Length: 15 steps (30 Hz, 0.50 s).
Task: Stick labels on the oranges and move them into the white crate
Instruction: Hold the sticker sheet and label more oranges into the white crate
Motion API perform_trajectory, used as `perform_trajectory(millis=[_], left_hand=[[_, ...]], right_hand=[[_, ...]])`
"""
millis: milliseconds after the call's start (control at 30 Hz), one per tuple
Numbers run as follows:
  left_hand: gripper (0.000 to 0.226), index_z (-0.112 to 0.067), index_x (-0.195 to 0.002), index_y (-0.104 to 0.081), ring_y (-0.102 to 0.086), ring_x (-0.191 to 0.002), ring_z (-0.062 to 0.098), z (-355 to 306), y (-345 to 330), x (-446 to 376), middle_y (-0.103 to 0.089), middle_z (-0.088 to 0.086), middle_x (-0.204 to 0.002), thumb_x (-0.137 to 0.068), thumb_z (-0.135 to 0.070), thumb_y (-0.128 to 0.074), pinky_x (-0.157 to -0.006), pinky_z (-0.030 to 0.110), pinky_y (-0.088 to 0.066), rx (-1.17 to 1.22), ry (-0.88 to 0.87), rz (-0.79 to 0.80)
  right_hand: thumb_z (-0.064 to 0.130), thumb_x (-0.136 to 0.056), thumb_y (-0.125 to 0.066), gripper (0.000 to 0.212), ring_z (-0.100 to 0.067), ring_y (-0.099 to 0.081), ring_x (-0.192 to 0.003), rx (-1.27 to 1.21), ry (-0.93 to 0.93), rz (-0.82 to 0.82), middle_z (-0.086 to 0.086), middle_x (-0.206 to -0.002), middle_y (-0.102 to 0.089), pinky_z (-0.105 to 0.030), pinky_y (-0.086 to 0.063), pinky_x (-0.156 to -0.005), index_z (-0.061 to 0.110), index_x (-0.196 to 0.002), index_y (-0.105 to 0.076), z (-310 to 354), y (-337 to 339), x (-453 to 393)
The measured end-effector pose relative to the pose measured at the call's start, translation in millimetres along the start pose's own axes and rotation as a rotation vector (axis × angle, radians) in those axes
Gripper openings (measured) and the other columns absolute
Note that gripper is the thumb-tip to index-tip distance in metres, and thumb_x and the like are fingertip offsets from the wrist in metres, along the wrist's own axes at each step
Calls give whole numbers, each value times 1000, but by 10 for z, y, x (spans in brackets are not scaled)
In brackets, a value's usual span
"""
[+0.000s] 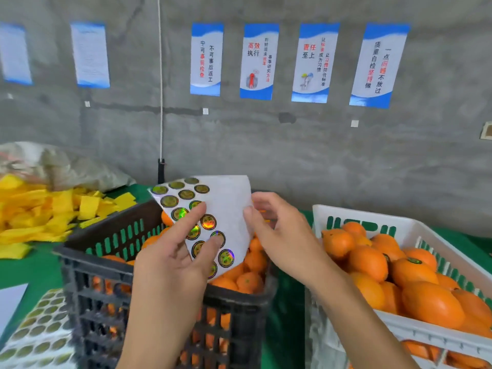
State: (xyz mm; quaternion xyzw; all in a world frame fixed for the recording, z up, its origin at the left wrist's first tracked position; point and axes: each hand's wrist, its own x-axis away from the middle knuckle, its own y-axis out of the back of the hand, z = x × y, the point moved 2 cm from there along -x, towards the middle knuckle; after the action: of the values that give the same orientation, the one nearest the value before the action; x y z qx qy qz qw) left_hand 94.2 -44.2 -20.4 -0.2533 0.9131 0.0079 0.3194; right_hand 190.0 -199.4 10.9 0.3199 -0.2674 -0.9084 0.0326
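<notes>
Fruit-packing workshop: crated oranges [415,272], slogan posters [314,62]

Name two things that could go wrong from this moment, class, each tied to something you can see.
1. Both hands, left and right, hold the label sheet by its edges above the black crate; the thin sheet could bend or slip down onto the oranges.
2. The left thumb lies across labels, so one might lift or crease.

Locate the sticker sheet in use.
Head view, centre: sticker sheet held up by both hands, left hand and right hand, above the black crate.
</notes>
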Motion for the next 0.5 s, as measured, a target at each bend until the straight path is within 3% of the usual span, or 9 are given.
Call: perform_trajectory(millis=[33,100,167,200,233,267,367,433,500], left_hand=[[49,-30,-118,-73,-58,-57,-1,35,70,-48,-61,-16,-58,-81,3,-81,-65,13,-51,-2,14,-19],[50,-37,-117,-73,-61,-69,20,129,183,-125,-66,-3,-74,-82,-3,-82,-77,38,-58,28,90,-32],[44,-35,-118,-74,-50,-61,10,211,299,-185,-54,-7,-63,-84,-9,-83,-69,32,-58,-33,82,-66],[41,-32,-118,-75,-38,-51,2,224,352,-211,-39,-14,-52,-84,-10,-83,-52,16,-40,-99,56,-98],[36,-28,-115,-77,-29,-42,5,227,395,-234,-27,-13,-44,-85,-10,-83,-50,7,-24,-147,40,-139],[31,-24,-112,-79,-29,-38,8,221,437,-257,-24,-8,-39,-85,-10,-83,-42,10,-26,-171,39,-173],[22,-25,-103,-83,-49,-47,12,230,516,-291,-51,-7,-43,-84,-15,-84,-52,10,-35,-297,23,-230],[22,-31,-99,-84,-63,-58,16,244,555,-291,-68,-4,-59,-82,-17,-87,-63,30,-53,-396,-3,-268],[27,-39,-96,-81,-71,-67,22,235,557,-270,-74,-3,-70,-80,-18,-88,-65,39,-58,-456,-31,-295]], right_hand=[[47,-100,-58,32,1,-65,-106,-28,-21,22,16,-118,-69,-30,-54,-94,31,-127,-62,57,-81,-95],[47,-100,-57,33,-2,-67,-102,-93,-101,85,13,-113,-71,-28,-55,-87,28,-126,-63,142,-253,-291],[46,-101,-56,33,-5,-67,-100,-77,-176,133,9,-110,-72,-21,-51,-80,26,-126,-64,208,-440,-486],[42,-101,-56,31,-5,-67,-97,-65,-185,152,6,-107,-72,-19,-51,-79,24,-124,-66,222,-543,-586],[37,-102,-56,27,-6,-66,-94,-56,-189,184,4,-105,-72,-20,-51,-81,22,-120,-68,246,-643,-673],[33,-103,-55,24,-7,-65,-92,-42,-181,218,2,-102,-73,-23,-52,-84,19,-116,-70,255,-750,-763],[29,-102,-52,26,-12,-63,-79,116,-157,305,-4,-87,-73,-30,-51,-75,13,-100,-73,286,-997,-975],[26,-102,-50,29,-22,-60,-78,225,-138,359,-13,-83,-69,-35,-49,-73,6,-89,-68,301,-1139,-1093],[24,-102,-51,24,-24,-58,-85,311,-147,442,-10,-88,-64,-36,-47,-76,10,-90,-67,324,-1266,-1184]])
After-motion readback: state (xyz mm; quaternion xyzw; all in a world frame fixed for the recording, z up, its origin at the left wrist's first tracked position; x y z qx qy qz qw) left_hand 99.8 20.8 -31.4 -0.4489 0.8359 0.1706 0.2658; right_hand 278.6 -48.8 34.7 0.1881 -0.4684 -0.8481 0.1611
